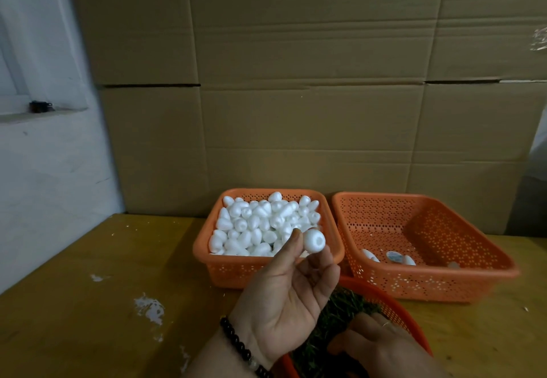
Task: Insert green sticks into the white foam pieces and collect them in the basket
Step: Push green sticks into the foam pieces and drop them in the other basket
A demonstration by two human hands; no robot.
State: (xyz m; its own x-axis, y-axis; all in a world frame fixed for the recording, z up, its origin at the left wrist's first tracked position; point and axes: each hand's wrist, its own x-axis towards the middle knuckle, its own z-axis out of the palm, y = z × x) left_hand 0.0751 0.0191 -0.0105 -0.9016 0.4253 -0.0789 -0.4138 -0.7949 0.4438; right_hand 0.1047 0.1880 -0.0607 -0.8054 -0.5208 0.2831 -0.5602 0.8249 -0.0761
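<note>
We hold one white foam piece [314, 240] pinched between thumb and fingertips of our left hand [284, 297], raised just before the full basket [204, 247], its flat end facing us. Our right hand [381, 345] lies nearer to us, down in the round basket [393, 303] of green sticks [340, 312]; we cannot tell if it grips one. The nearly empty basket [488, 271] stands right of the full one, open from above.

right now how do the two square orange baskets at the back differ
The left basket is heaped with white foam pieces; the right basket holds only a few pieces along its near wall. The left hand holds a foam piece before the left basket, none before the right. Both are perforated orange plastic.
</note>
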